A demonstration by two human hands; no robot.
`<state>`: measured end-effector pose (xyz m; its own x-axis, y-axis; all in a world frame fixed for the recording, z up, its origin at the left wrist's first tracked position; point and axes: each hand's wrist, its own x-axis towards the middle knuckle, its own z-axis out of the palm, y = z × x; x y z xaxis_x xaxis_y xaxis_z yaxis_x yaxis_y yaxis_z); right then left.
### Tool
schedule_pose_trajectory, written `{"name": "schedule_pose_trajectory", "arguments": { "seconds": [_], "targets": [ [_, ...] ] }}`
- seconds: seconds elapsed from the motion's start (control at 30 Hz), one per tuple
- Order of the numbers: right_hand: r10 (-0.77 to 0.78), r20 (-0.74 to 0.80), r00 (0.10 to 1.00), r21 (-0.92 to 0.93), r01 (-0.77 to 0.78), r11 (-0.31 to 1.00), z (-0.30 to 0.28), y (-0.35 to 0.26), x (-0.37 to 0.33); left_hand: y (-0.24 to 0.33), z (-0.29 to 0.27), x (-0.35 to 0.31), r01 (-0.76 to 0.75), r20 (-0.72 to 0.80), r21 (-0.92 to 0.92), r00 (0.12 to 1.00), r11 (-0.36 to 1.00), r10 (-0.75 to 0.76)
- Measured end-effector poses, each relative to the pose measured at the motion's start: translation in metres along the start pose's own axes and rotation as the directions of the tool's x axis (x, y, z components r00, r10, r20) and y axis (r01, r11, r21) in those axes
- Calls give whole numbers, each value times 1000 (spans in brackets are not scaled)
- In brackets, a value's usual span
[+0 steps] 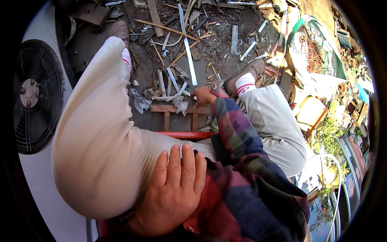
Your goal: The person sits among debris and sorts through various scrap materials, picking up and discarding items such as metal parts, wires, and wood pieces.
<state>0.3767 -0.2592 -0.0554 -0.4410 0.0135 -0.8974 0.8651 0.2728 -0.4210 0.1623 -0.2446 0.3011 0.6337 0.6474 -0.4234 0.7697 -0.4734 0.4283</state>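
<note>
My left hand (173, 193) lies flat on my lap, palm down over the pale trousers (96, 149) and the hem of the plaid shirt. Its fingers are stretched out, and nothing shows in it. Farther out, between my feet, my right hand (203, 97) reaches low over the ground. Its index finger and thumb look apart, with no held thing visible; the other fingers are partly hidden. Close to its fingertips are short pale wood strips (176, 93). Just below the hand is a brown wooden bar (165, 108) with two uprights. A crumpled clear plastic scrap (180, 105) touches that bar.
Scattered wood sticks and a long white strip (189, 60) litter the ground ahead. At left stands a white unit with a black fan grille (38, 97). A white-and-green sack (318, 52) of scraps sits at right, near a heap of debris (346, 92). A red edge (187, 135) shows beneath me.
</note>
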Motion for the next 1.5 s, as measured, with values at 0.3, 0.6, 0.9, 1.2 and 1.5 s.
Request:
{"name": "schedule_pose_trajectory", "arguments": {
  "seconds": [0.3,0.6,0.9,1.2,1.5],
  "targets": [
    [534,-672,513,713,251,655,-63,52,10,3,-7,-2,23,35,-33,999,999,-22],
    [541,-659,522,644,763,49,-106,10,33,-2,-9,1,31,69,-43,997,999,-28],
    [38,-41,998,992,36,118,-57,12,14,-11,-6,-8,96,56,-79,994,992,-92],
    [101,207,973,783,-227,579,-62,10,-14,-17,-4,-25,85,16,-61,996,995,-84],
    [339,-760,555,433,43,900,-81,9,16,-25,1,-33,90,-5,-107,996,990,-91]
  ]
}}
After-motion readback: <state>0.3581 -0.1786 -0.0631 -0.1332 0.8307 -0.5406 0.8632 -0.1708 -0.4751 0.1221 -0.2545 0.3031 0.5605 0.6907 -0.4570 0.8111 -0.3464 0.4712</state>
